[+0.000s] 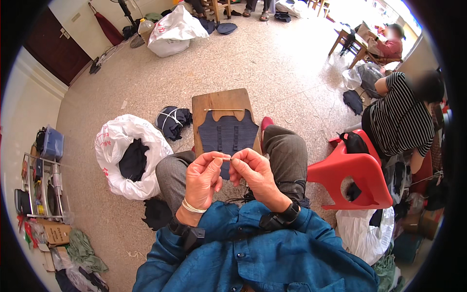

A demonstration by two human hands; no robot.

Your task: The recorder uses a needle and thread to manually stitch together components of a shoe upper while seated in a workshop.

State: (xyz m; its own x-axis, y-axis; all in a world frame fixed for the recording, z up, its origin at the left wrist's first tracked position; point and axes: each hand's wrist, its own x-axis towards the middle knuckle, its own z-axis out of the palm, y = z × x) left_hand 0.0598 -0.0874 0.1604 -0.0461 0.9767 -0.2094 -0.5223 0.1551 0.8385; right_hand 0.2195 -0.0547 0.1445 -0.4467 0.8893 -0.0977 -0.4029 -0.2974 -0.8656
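My left hand and my right hand are raised close together over my lap. Both pinch a short, thin, pale piece between thumb and forefinger; it is too small to tell its kind. Just beyond my fingers, a dark navy knitted fabric panel with two ribbed vertical bands lies flat on a wooden stool. A thin light-coloured rod rests across the panel's far edge. My hands partly cover the near end of the panel.
Left of my knees stand a white plastic bag holding dark fabric and a tied dark bundle. A red plastic stool is close on my right, near a person in a striped shirt. Another white bag lies below it.
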